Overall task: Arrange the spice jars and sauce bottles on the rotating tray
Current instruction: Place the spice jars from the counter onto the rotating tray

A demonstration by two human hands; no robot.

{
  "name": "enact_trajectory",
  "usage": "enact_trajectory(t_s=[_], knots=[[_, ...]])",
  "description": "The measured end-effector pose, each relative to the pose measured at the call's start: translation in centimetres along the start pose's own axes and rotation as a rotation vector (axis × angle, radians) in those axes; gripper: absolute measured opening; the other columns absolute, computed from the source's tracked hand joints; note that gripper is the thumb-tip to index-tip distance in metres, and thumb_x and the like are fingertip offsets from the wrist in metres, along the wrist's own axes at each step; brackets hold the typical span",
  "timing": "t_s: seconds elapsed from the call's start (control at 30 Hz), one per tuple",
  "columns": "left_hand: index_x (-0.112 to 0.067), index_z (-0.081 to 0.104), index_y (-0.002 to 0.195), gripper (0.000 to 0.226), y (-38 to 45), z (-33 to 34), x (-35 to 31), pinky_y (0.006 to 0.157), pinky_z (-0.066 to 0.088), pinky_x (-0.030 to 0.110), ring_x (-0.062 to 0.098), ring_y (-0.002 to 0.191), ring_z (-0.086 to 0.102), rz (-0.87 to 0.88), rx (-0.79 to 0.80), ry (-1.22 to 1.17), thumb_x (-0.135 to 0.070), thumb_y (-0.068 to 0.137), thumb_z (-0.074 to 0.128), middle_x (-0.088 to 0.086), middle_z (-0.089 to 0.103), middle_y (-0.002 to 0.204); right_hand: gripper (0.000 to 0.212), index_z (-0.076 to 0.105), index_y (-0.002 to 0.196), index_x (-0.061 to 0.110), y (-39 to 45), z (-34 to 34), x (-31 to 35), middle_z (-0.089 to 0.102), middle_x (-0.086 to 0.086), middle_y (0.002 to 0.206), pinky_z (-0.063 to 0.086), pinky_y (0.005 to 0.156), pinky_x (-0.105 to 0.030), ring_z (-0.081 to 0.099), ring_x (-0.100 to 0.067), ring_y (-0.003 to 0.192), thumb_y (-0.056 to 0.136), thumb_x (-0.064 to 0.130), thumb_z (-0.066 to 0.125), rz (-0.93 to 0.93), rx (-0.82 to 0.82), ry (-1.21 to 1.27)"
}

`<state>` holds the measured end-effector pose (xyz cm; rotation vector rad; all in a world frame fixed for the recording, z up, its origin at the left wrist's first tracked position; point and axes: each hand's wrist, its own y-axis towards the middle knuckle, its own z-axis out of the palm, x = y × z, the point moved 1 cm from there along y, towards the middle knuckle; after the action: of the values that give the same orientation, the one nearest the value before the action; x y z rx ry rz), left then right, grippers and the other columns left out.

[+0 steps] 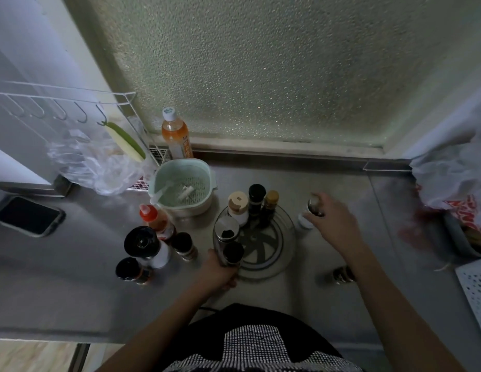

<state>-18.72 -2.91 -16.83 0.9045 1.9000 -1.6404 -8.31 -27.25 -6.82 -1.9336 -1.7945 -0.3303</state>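
Meanwhile left hand (220,272) grips rotating tray (287,253) rim; its right half lies bare.

Mint-green strainer basket (204,170); orange drink bottle (176,138), white cap; red-capped sauce bottle (153,218); black-white checked clothing (258,347).

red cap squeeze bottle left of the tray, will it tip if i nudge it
Probably. The red cap squeeze bottle is tall, narrow and already leaning, so a push near the cap could topple it onto the black-lidded jars beside it. Its plastic body looks soft, so it may dent when gripped.
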Motion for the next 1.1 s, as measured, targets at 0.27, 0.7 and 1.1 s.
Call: enact_trajectory(t_s=[0.27, 0.7, 1.1], knots=[[-0.01, 0.034, 0.098, 0.035, -0.1, -0.7, -0.2, 0.064, 0.058, 0.051, 0.036, 0.063, 0.067, -0.143, 0.093, 0.05, -0.006, 0.08, 0.064, 0.024, 0.064, 0.078, 0.061, 0.051, 0.125, 0.014, -5.6, -1.0, -8.4, 0.059, -0.014, 0.114, 0.047, 0.079, -0.031, 0.06, -0.03, 0.097, 0.073, 0.029, 0.077, 0.451, 0.346, -0.074], [-0.01, 0.043, 0.106, 0.015, 0.2, -1.8, -1.3, 0.028, 0.043, 0.02, 0.015, 0.03, 0.053, 0.017, -0.161, 0.01, -0.02, 0.098, 0.036, 0.011, 0.053, 0.064, 0.038, 0.052, 0.099, 0.011, -0.3, 0.2, 4.4, 0.059, -0.011, 0.102, 0.048, 0.074, -0.036, 0.056, -0.024, 0.091, 0.072, 0.017, 0.078, -0.037, 0.173, 0.022], [-0.009, 0.04, 0.088, 0.011, -0.4, -1.6, -1.1, 0.033, 0.043, 0.02, 0.016, 0.033, 0.049, -0.081, -0.104, 0.043, -0.015, 0.089, 0.048, 0.014, 0.052, 0.068, 0.073, 0.037, 0.137, 0.017, 4.0, 6.4, 5.0, 0.046, -0.016, 0.139, 0.04, 0.103, -0.044, 0.044, -0.034, 0.127, 0.075, 0.013, 0.075, -0.198, 0.281, -0.047]])
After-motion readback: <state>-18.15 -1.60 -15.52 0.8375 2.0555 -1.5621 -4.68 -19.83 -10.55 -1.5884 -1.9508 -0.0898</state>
